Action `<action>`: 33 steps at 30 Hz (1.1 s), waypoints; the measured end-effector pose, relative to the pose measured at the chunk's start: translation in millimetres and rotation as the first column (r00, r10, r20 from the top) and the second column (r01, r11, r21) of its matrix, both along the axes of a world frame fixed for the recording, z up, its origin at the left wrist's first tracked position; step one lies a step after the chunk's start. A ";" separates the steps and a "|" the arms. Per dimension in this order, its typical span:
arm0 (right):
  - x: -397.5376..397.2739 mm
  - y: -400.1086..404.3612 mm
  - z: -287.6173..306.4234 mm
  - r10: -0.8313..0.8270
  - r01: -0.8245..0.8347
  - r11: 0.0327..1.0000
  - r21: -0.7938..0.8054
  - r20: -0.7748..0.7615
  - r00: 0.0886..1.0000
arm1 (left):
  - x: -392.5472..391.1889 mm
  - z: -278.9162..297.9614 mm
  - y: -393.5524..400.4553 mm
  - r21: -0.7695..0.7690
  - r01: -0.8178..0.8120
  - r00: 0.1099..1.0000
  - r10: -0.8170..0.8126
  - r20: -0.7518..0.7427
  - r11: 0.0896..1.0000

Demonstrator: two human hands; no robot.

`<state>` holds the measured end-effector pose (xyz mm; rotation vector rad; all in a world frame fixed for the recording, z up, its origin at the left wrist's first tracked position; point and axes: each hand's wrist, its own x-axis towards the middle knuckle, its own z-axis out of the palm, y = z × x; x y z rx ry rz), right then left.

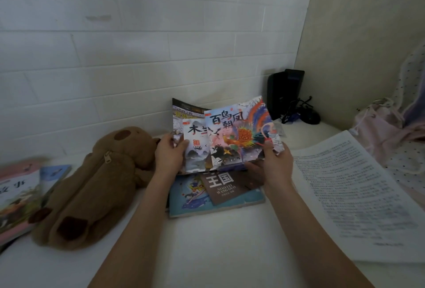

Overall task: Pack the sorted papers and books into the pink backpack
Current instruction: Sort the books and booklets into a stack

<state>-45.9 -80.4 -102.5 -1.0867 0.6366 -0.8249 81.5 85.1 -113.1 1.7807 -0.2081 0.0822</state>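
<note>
Left hand (169, 155) and right hand (274, 161) grip picture books (226, 133) by both edges, squaring them for the pink backpack (377, 124)

One head-worn camera looks forward and down, close over the white surface (218, 241).

Left hand (169, 153) and right hand (274, 161) gripping upright picture books (232, 136) above a book stack (216, 193)

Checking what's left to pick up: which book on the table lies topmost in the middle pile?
The brown book, resting on the blue book, below the held ones.
</note>
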 end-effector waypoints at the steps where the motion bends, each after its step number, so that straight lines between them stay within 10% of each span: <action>1: 0.5 -0.6 -0.7 -0.047 0.047 0.999 -0.011 0.000 0.999 | 1.0 -1.1 0.4 -0.013 -0.006 1.000 0.006 -0.027 1.000; 5: 1.6 -12.6 -9.6 -0.054 0.050 0.997 -0.056 -0.073 0.996 | 3.0 -2.5 3.4 0.033 0.003 0.998 -0.001 -0.058 0.999; 10: 1.6 -12.7 -15.6 -0.019 -0.234 0.880 -0.413 -0.524 0.851 | 1.0 -0.4 5.3 0.046 0.075 0.995 -0.072 -0.065 0.996; 33: -5.8 -19.6 -0.5 0.231 -0.291 0.950 -0.117 -0.368 0.901 | -12.5 23.1 4.5 -0.324 0.163 0.985 -0.173 -0.001 0.932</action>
